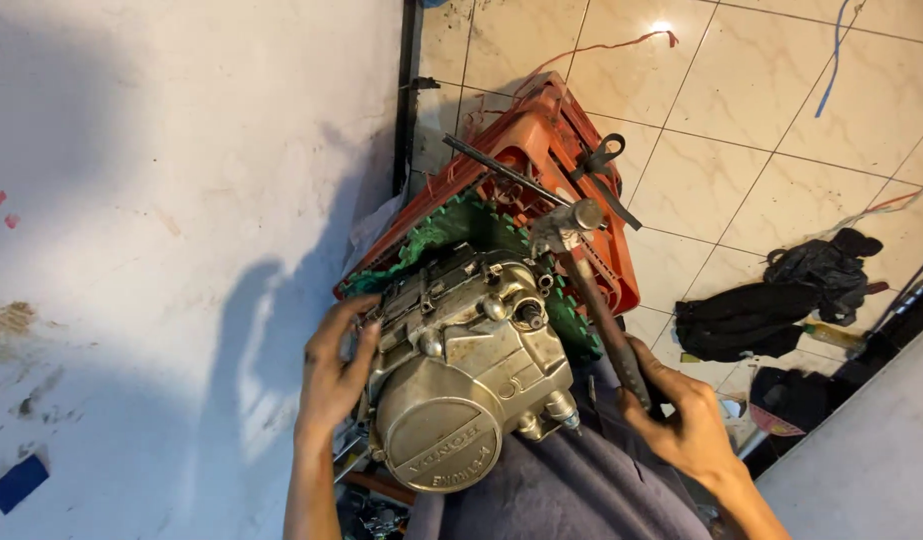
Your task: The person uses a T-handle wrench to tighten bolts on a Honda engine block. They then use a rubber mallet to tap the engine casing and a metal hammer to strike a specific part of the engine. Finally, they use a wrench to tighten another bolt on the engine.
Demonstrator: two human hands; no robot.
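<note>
Motorcycle engine (461,375) sits on a green foam mat (451,225) over an orange plastic crate (541,130), its round side cover still bolted on and the casing looking whole, so any stripping appears barely begun. Left hand (331,370) presses spread fingers flat against the engine's left flank, steadying it. Right hand (681,410) wraps closed around the dark handle of a hammer (586,270), whose steel head hovers near the upper casing. Cast metal looks dull, greasy and pitted; the crate is ribbed; dark rags (771,300) lie on glossy tiles (721,150).
</note>
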